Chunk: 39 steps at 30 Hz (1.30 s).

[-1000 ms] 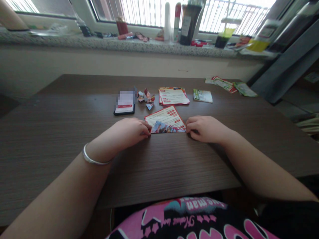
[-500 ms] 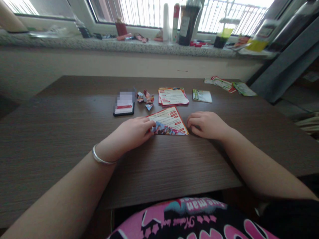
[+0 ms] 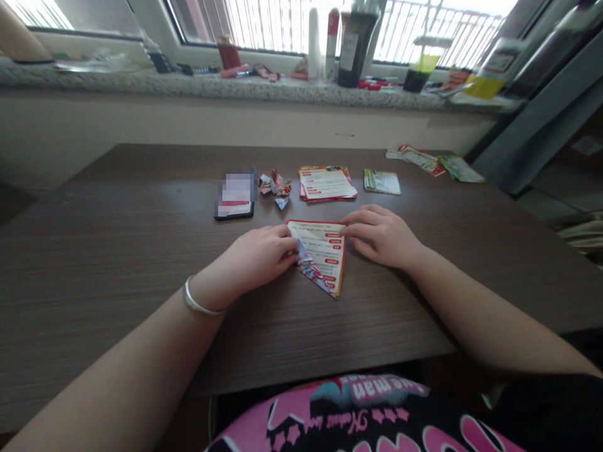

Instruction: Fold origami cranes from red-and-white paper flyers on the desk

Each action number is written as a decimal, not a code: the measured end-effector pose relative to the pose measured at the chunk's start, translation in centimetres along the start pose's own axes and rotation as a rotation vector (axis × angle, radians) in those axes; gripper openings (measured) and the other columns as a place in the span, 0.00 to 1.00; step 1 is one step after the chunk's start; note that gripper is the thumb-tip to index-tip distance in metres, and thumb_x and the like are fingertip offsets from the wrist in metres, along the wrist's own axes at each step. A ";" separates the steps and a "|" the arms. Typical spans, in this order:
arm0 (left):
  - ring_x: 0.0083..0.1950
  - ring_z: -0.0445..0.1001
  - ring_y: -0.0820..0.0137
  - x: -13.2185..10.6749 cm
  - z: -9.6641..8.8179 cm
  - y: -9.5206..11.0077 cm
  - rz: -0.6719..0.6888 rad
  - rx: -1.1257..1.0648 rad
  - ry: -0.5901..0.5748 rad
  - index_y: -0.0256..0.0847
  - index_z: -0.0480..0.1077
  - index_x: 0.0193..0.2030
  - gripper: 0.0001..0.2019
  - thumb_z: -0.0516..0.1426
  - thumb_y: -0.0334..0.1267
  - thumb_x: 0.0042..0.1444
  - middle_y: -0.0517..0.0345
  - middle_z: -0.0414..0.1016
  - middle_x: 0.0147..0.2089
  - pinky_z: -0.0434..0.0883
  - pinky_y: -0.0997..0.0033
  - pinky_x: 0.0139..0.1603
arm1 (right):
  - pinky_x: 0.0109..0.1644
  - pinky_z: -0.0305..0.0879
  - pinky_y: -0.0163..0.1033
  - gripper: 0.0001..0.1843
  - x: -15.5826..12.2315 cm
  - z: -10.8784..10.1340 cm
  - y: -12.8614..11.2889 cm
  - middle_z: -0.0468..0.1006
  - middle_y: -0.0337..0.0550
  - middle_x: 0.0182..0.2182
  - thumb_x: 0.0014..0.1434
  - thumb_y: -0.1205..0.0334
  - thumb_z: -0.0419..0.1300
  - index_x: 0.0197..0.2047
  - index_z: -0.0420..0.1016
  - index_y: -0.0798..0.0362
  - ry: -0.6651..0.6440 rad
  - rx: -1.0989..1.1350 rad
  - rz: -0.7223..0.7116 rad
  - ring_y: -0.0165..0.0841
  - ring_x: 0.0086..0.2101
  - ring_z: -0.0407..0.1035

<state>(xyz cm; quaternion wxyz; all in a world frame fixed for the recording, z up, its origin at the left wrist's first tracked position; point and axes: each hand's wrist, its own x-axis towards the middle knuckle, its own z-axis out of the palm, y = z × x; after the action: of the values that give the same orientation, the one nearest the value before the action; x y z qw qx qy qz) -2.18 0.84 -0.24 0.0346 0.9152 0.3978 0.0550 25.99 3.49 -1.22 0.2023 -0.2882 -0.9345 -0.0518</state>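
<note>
A printed sheet of paper (image 3: 325, 248) lies on the table between my hands, one side folded over so that a colourful picture strip shows along its lower left edge. My left hand (image 3: 266, 254), with a silver bangle at the wrist, pinches its left edge between thumb and fingers. At its upper right corner, the fingertips of my right hand (image 3: 379, 235) touch or nearly touch the paper; these fingers are loosely spread and hold nothing. Just beyond lie a folded paper shape (image 3: 276, 186) and a stack of similar printed sheets (image 3: 330, 183).
A phone (image 3: 235, 196) with a blurred screen lies left of the folded shape. Small green-and-white cards (image 3: 382, 181) lie right of the stack, more cards (image 3: 421, 160) at the back right. Bottles and a dark container (image 3: 352, 47) stand on the stone windowsill (image 3: 282, 91).
The printed sheet has turned clockwise, its lower right point swinging toward me. My left hand still grips its left side; my right hand has shifted slightly left, up to the corner.
</note>
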 end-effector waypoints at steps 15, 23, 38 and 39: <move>0.63 0.66 0.56 0.0 1.1 0.7 -0.024 0.050 0.026 0.36 0.67 0.53 0.20 0.53 0.50 0.62 0.41 0.68 0.60 0.64 0.53 0.63 | 0.57 0.64 0.50 0.11 0.6 0.6 -0.6 0.78 0.45 0.48 0.62 0.62 0.56 0.45 0.78 0.50 -0.061 0.179 -0.080 0.38 0.51 0.68; 0.71 0.53 0.54 -0.2 2.1 0.4 -0.071 0.115 0.028 0.39 0.59 0.66 0.29 0.50 0.53 0.63 0.43 0.53 0.71 0.55 0.50 0.68 | 0.59 0.64 0.50 0.12 0.6 0.8 -0.8 0.79 0.46 0.47 0.60 0.60 0.59 0.45 0.79 0.50 -0.108 0.226 -0.094 0.39 0.53 0.66; 0.55 0.71 0.56 0.2 0.6 2.7 0.036 0.140 0.105 0.41 0.74 0.51 0.15 0.54 0.42 0.62 0.49 0.75 0.53 0.66 0.51 0.58 | 0.54 0.64 0.50 0.19 0.9 0.9 -0.8 0.76 0.52 0.50 0.61 0.54 0.59 0.51 0.76 0.55 -0.218 0.051 0.074 0.42 0.47 0.68; 0.55 0.71 0.56 0.2 0.6 2.6 0.025 0.138 0.096 0.41 0.73 0.51 0.15 0.54 0.43 0.61 0.49 0.75 0.53 0.67 0.51 0.58 | 0.55 0.64 0.50 0.20 0.9 0.9 -0.8 0.77 0.51 0.50 0.61 0.53 0.59 0.51 0.76 0.54 -0.211 0.036 0.067 0.42 0.48 0.67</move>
<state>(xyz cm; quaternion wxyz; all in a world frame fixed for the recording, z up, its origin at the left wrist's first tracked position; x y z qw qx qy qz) -0.09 -0.80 -0.58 -0.0481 0.9167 0.3902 0.0715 24.58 3.46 -1.63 0.1098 -0.3194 -0.9412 0.0022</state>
